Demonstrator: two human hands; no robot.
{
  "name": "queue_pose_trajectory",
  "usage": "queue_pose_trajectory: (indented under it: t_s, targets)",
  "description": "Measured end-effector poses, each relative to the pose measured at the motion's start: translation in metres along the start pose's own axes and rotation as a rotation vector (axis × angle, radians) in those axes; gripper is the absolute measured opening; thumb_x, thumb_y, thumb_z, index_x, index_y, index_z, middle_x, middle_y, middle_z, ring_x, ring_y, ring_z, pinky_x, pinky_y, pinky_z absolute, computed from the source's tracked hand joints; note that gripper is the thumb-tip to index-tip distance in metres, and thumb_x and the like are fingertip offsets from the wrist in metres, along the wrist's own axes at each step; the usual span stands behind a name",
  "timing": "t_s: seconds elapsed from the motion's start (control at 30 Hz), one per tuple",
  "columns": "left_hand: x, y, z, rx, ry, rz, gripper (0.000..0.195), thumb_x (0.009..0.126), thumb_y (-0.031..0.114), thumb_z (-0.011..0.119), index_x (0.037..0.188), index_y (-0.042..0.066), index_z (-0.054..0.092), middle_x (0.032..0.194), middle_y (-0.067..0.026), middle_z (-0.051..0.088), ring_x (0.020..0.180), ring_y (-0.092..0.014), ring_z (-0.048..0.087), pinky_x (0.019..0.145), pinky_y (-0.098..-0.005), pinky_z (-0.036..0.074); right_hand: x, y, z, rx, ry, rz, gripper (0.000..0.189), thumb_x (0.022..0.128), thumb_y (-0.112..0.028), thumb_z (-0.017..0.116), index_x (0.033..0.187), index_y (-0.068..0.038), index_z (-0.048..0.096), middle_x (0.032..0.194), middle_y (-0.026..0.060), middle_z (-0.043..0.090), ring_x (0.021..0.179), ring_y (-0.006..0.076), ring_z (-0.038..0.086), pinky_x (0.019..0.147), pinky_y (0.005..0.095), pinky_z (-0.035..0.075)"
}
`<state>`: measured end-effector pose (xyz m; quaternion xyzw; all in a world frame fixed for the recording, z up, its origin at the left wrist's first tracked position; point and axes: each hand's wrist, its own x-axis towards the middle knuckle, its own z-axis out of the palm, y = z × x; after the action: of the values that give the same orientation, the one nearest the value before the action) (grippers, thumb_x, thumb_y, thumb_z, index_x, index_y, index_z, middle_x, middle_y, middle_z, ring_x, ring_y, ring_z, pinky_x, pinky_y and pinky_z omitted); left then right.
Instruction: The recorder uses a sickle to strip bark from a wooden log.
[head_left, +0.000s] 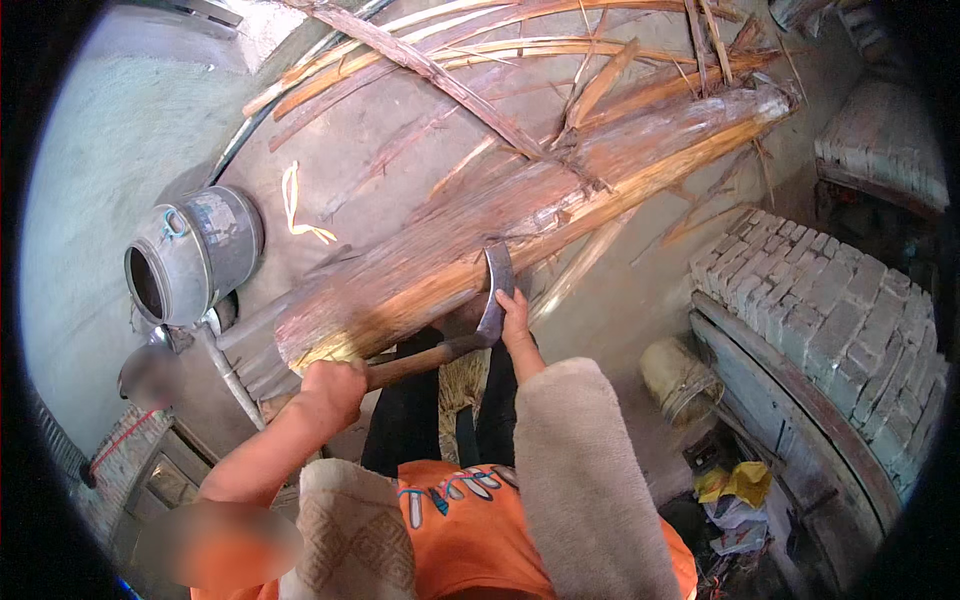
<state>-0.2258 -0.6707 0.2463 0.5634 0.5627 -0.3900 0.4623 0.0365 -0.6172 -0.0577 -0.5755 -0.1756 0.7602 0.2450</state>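
A sickle with a wooden handle (406, 366) and a curved metal blade (495, 311) is held across the near side of a log. My left hand (334, 388) is wrapped around the handle, beside the log's pale cut end (330, 349). The fingers of my right hand (514, 318) pinch the outer edge of the blade, and the blade's tip lies against the log's side. The log (420, 262) slants from lower left to upper right, with reddish-brown fibrous bark on top and a lighter orange strip along the near side. My legs are partly hidden beneath it.
Long split bark strips (450, 71) lie on the floor beyond the log. A metal drum (199, 251) lies at left by the wall. Stacked bricks (825, 307), a tipped bucket (679, 386) and a yellow bag (739, 484) are on my right.
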Motion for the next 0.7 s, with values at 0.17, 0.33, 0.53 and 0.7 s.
queue_pose_trajectory:
  t_s: [0.17, 0.33, 0.53, 0.7]
  targets:
    - [0.019, -0.026, 0.028, -0.098, 0.076, -0.056, 0.020, 0.068, 0.019, 0.061, 0.083, 0.007, 0.061, 0.081, -0.0105, 0.064, 0.079, -0.026, 0.063, 0.067, -0.0362, 0.050, -0.009, -0.005, -0.002, -0.449, 0.124, -0.157, 0.022, 0.079, -0.017, 0.058, 0.094, -0.001, 0.055, 0.085, 0.0043, 0.058, 0.074, 0.0150, 0.053, 0.070, 0.0294, 0.042]
    - [0.020, -0.037, 0.117, -0.359, 0.190, -0.019, 0.024, 0.060, 0.019, 0.059, 0.082, 0.009, 0.061, 0.072, -0.0140, 0.061, 0.074, -0.031, 0.061, 0.067, -0.0398, 0.048, -0.030, 0.008, 0.019, -1.011, 0.252, -0.162, 0.024, 0.078, -0.018, 0.060, 0.092, 0.001, 0.055, 0.083, 0.0089, 0.059, 0.078, 0.0175, 0.053, 0.073, 0.0311, 0.042]
    - [0.023, -0.030, 0.103, -0.344, 0.035, -0.101, 0.023, 0.060, 0.020, 0.059, 0.080, 0.009, 0.060, 0.072, -0.0136, 0.062, 0.073, -0.030, 0.061, 0.064, -0.0397, 0.049, -0.017, 0.015, 0.013, -0.776, 0.128, -0.164, 0.022, 0.077, -0.015, 0.062, 0.092, 0.001, 0.055, 0.082, 0.0069, 0.059, 0.076, 0.0157, 0.052, 0.072, 0.0298, 0.042]
    - [0.013, -0.016, 0.087, -0.330, -0.046, -0.110, 0.023, 0.063, 0.020, 0.060, 0.082, 0.007, 0.060, 0.074, -0.0144, 0.063, 0.076, -0.029, 0.062, 0.065, -0.0389, 0.049, -0.024, 0.011, 0.027, -0.239, -0.011, -0.053, 0.027, 0.078, -0.017, 0.062, 0.098, 0.000, 0.056, 0.084, 0.0041, 0.058, 0.078, 0.0155, 0.051, 0.075, 0.0288, 0.041]
